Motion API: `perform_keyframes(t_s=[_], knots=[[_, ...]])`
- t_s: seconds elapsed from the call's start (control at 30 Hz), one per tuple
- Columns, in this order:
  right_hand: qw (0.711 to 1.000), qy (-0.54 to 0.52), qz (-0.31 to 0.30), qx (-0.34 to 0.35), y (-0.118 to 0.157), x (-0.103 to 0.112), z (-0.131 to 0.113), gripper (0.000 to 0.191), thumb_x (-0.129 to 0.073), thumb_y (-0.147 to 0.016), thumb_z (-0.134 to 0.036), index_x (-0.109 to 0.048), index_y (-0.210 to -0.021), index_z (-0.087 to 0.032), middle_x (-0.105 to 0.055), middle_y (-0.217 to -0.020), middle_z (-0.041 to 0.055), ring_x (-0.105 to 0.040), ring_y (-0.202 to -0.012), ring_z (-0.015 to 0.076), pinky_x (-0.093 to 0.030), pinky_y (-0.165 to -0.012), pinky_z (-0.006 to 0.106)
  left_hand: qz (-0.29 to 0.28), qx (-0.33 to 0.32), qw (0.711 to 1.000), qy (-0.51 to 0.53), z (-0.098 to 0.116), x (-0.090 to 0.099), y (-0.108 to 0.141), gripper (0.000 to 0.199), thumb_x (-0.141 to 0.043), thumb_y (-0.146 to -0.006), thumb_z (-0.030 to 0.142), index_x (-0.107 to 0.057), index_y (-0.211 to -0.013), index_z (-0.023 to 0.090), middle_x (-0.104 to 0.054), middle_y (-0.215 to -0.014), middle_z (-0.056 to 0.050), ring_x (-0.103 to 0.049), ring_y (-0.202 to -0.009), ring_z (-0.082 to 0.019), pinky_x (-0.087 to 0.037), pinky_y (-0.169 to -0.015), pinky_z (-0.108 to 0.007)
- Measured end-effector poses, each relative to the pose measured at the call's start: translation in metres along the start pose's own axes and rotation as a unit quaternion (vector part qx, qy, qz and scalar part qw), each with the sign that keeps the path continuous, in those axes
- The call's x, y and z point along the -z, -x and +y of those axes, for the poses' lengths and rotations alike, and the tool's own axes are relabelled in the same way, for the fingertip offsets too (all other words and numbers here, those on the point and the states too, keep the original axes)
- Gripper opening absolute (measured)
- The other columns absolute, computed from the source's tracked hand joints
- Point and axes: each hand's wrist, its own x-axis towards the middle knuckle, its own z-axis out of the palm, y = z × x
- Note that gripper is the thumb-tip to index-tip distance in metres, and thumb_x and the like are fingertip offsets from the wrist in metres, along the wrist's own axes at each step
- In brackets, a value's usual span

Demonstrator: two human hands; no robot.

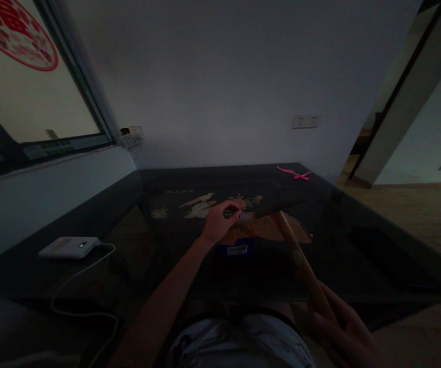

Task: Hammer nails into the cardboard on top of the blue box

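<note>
wooden-handled hammer (pixel 296 249) w/ dark head, slanting up from lower r. over the table; head is at the brown speckled piece (pixel 277 228), can't tell if touching. r. hand (pixel 348 327) has fingers wrapped round the handle's lower end, firm grip. l. hand (pixel 219 223) is just l. of the hammer head, at the brown piece's l. end; thumb + index curl toward each other, can't tell if anything small is pinched btwn them. blue box (pixel 237 249) w/ white label sits under/at near side of brown piece, partly hidden.

further out: dark glossy table (pixel 205 276), bird + flower pics on top behind the hands. pink strip (pixel 300 176) near far r. corner. white power bank (pixel 69 247) on l. side, white cable (pixel 86 267) running off the near edge. behind: pale wall (pixel 220 102) w/ sockets (pixel 305 121), window upper l. w/ round red decoration (pixel 17 33).
</note>
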Motion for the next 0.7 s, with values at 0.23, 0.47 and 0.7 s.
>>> perform_keyframes(t_s=[0.23,0.47,0.7], knots=[[0.999,-0.034,-0.009,0.002,0.003,-0.007,-0.017,0.052,-0.080,-0.062,-0.042,-0.066,-0.110,-0.028,-0.072,-0.084,0.0029,-0.063,-0.060,0.0160,-0.052,-0.049,0.023,-0.045,0.037,0.998,0.021,-0.007,-0.003,0.003,0.001,-0.060,-0.077,0.017,-0.061,-0.078,0.017,-0.066,-0.075,-0.002,-0.064,-0.071,-0.014,-0.051,-0.067,-0.025],[0.993,0.079,-0.074,0.038,-0.014,0.000,-0.038,0.060,-0.073,-0.070,-0.043,-0.058,-0.125,-0.025,-0.069,-0.076,0.0008,-0.063,-0.060,0.0172,-0.051,-0.047,0.022,-0.037,0.044,0.998,0.036,-0.013,-0.005,0.003,0.004,-0.060,-0.077,0.016,-0.061,-0.080,0.017,-0.067,-0.077,-0.001,-0.064,-0.072,-0.014,-0.051,-0.070,-0.026],[0.936,0.271,-0.132,0.181,-0.031,0.002,-0.090,0.051,-0.071,-0.073,-0.043,-0.065,-0.121,-0.026,-0.071,-0.110,0.0059,-0.065,-0.096,0.0268,-0.054,-0.082,0.033,-0.046,0.062,0.997,0.024,-0.014,-0.006,0.004,0.005,-0.061,-0.075,0.015,-0.061,-0.080,0.015,-0.067,-0.074,-0.002,-0.064,-0.070,-0.015,-0.051,-0.068,-0.026]])
